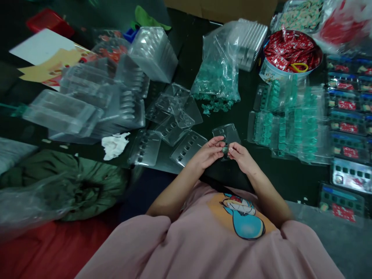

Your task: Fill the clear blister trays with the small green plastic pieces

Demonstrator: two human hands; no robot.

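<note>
Close to my body, my left hand (208,153) and my right hand (240,155) meet with their fingertips pinched. Between them is a small greenish see-through plastic piece (224,149), partly covered by the fingers. Right behind my hands lies a clear plastic tray (229,132) with a row of small square hollows. To the left, similar clear trays (188,148) lie loose on the dark table (247,104). Farther back, a clear bag (216,73) of green plastic pieces spills several of them from its mouth.
Stacked clear plastic covers (99,97) and a crumpled white tissue (114,145) are on the left. Trays filled with green pieces (293,120) lie on the right, below a round tin (314,69) of red packets. Packed trays (347,104) line the right edge.
</note>
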